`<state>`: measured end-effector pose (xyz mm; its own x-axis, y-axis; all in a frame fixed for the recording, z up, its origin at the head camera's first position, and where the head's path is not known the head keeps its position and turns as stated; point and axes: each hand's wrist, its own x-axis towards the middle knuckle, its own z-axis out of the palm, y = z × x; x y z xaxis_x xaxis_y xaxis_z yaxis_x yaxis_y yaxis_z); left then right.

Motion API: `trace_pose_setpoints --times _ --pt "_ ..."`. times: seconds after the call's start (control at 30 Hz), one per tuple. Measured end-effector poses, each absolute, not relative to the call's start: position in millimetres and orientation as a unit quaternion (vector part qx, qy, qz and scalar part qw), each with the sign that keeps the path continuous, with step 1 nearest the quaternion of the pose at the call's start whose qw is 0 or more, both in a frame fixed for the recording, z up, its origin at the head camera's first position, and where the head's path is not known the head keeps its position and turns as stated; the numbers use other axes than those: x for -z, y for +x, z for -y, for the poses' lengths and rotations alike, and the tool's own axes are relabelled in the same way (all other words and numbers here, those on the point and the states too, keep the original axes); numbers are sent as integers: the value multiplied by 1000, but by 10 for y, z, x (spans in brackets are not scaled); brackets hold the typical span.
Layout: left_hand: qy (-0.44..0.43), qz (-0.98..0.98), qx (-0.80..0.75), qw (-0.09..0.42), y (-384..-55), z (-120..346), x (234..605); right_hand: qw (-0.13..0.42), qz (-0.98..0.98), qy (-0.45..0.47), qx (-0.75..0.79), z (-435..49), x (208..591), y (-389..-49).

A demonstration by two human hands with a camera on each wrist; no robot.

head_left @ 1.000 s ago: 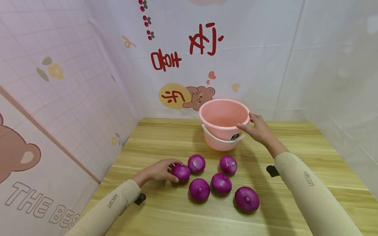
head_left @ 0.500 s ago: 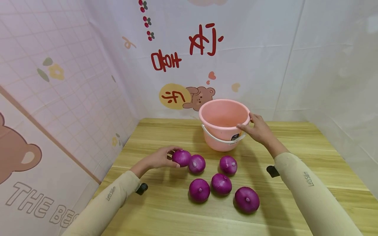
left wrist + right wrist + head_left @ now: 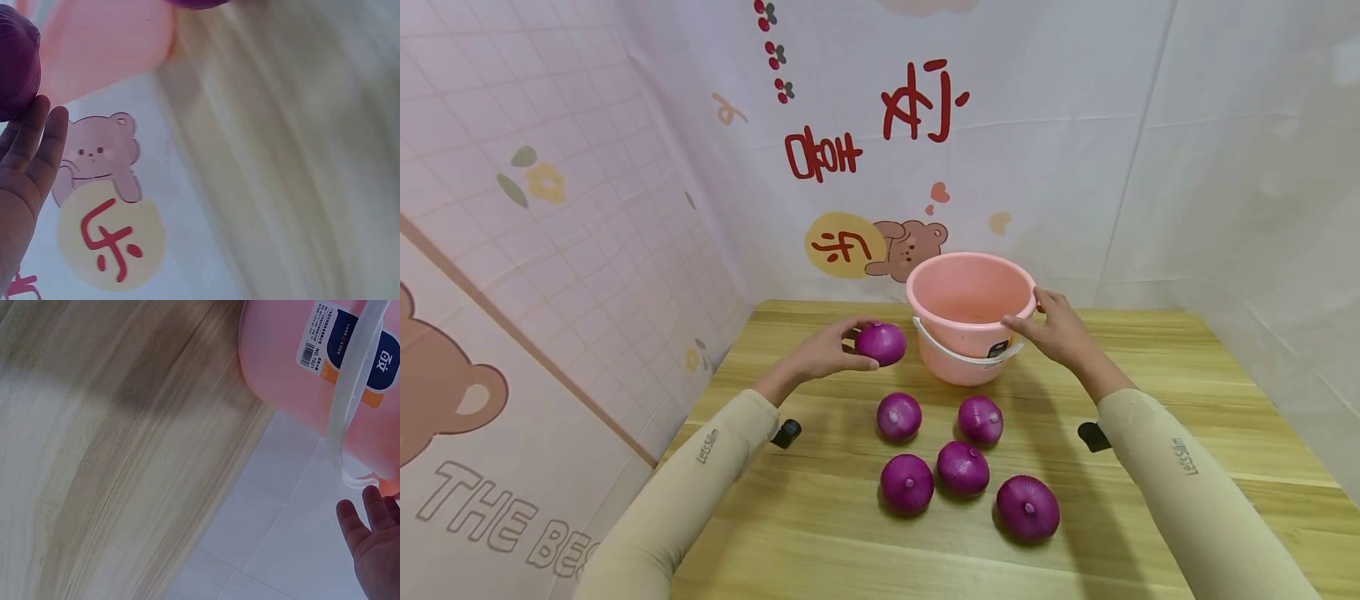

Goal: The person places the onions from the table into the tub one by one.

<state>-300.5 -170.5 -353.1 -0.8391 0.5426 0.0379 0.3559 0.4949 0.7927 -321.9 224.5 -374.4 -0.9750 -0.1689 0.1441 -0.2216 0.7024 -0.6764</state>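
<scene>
My left hand grips a purple onion by its left side, held up just left of the pink bucket. In the left wrist view that onion shows at the upper left, against the fingers. At the bucket's right rim, my right hand holds the edge, thumb toward the front. The right wrist view shows the bucket's white handle hanging down by its label. Below the bucket, several more purple onions lie on the table, among them one onion nearest the left hand.
The wooden table meets a white printed wall sheet at the back, close behind the bucket. Other onions lie at the front, one at the right and one at the left. A patterned sheet borders the left side.
My left hand has lifted the onion from the table and carried it up and away toward the bucket's left side. The right hand has stayed on the rim.
</scene>
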Motion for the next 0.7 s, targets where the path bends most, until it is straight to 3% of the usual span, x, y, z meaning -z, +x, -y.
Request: trace_pose_setpoints --times 0.7 --pt "244 -873 -421 23 -3512 887 3147 42 921 110 -372 -2239 3737 -3199"
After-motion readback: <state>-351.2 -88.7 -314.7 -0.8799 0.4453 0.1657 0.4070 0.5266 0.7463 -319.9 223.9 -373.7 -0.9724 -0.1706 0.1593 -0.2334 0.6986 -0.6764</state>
